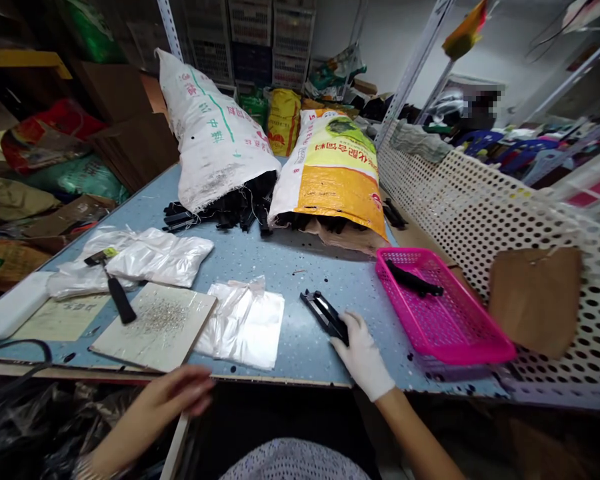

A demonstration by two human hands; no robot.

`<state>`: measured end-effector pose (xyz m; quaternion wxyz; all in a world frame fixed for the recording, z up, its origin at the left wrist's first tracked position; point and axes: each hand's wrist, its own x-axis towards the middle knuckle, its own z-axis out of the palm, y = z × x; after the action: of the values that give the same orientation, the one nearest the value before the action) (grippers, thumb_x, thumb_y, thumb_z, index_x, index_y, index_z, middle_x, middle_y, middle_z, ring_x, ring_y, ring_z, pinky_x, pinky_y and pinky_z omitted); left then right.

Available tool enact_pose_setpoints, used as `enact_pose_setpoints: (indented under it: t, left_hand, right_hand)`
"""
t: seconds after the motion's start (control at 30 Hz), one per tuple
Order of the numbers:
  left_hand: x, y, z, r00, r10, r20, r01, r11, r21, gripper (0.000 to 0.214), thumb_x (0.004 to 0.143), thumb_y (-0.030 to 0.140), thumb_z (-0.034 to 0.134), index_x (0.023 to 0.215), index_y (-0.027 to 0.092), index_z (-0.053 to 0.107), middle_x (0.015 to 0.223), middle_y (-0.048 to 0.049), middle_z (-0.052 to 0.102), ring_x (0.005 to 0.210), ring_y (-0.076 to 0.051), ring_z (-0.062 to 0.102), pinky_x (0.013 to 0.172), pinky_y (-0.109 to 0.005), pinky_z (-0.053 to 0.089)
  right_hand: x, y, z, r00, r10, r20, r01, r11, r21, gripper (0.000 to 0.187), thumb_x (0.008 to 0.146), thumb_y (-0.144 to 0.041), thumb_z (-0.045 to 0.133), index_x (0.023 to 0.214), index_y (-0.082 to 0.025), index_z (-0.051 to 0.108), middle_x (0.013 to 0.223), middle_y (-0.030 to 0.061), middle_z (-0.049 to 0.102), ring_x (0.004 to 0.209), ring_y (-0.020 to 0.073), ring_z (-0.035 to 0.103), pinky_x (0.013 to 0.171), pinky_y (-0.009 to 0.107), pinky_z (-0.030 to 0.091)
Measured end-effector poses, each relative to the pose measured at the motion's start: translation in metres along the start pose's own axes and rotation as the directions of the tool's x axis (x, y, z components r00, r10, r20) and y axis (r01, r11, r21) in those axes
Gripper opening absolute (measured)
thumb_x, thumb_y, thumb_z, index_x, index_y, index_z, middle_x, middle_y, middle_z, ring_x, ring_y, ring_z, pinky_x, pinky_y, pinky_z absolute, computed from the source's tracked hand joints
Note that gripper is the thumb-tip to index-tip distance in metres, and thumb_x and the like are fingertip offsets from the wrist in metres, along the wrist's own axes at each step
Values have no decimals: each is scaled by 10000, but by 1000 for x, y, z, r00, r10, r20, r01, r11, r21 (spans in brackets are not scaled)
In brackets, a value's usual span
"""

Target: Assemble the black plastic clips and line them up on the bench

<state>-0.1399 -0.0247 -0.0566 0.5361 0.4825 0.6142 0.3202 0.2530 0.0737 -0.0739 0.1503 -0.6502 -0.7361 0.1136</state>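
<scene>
Ahead-left of right hand [363,357]: black part [326,316], near end gripped; left hand [180,392] half-open.

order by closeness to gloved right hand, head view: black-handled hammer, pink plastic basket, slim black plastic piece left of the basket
1. Slim black plastic piece: near end in the gloved right hand
2. Pink plastic basket: right of that hand
3. Black-handled hammer: far left

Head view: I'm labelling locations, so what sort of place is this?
Likely a workshop or packing station: a white sack with black parts at its mouth, a hammer and thin plastic bags share one worktable.
</scene>
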Motion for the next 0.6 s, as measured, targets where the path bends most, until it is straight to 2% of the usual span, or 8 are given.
enact_pose_setpoints:
  t: [0.07,0.1,0.17,0.23,0.3,0.43,0.5,0.6]
  left_hand:
    - [46,21,38,987,162,-13,-159,978,137,277,905,428,550,1047,209,642,928,-60,718,817,-215,705,770,-369,588]
    - [67,31,59,959,252,-126,-207,934,292,240,915,390,509,977,196,637,885,-60,696,772,-206,686,727,-355,576]
    - [98,44,94,927,317,-198,-220,891,397,161,841,333,592,856,176,622,905,-91,651,845,-242,649,781,-392,536]
    - [115,46,112,917,335,-218,-215,873,437,126,826,283,584,773,173,615,900,-104,623,890,-263,621,825,-415,498]
    - [120,40,111,921,332,-204,-216,870,443,163,849,263,535,740,181,625,855,-88,623,856,-247,619,819,-397,484]
    - [122,26,90,937,288,-196,-188,892,411,182,844,305,552,722,198,635,761,-36,648,727,-192,626,706,-307,483]
    - [123,24,87,939,264,-221,-159,903,400,184,833,326,572,705,200,610,722,-17,647,675,-174,619,647,-275,468]
    - [123,23,96,932,249,-265,-124,902,413,174,826,317,577,694,204,572,678,5,626,630,-161,600,607,-258,432]
  right_hand:
    - [1,1,7,999,30,-24,-32,997,-77,552,885,-253,579,1403,-131,433,1297,192,537,1118,310,562,924,416,453]
    - [3,3,8,999,28,-16,-29,994,-106,567,886,-263,581,1413,-119,431,1225,192,579,1103,326,560,924,428,446]
    - [5,8,6,999,46,5,-45,995,-91,527,890,-296,573,1378,-116,486,1118,180,625,1068,336,566,926,443,434]
    - [6,15,-2,995,101,22,-103,992,77,466,899,-344,543,1318,-141,549,1116,169,637,1069,330,574,934,448,432]
    - [4,17,-12,991,112,79,-132,938,320,381,885,-365,527,1201,-178,626,1108,144,654,1047,316,594,919,439,448]
    - [-8,-7,-21,973,-64,222,-92,772,628,166,718,-222,633,877,-233,681,896,62,666,865,256,606,838,377,471]
    - [-14,-28,-14,942,-71,329,-219,614,759,175,657,-174,660,821,-236,657,823,38,624,792,223,579,782,352,474]
    - [-15,-59,7,847,-65,528,-472,368,801,110,713,-247,658,817,-233,625,759,25,570,700,186,545,633,300,461]
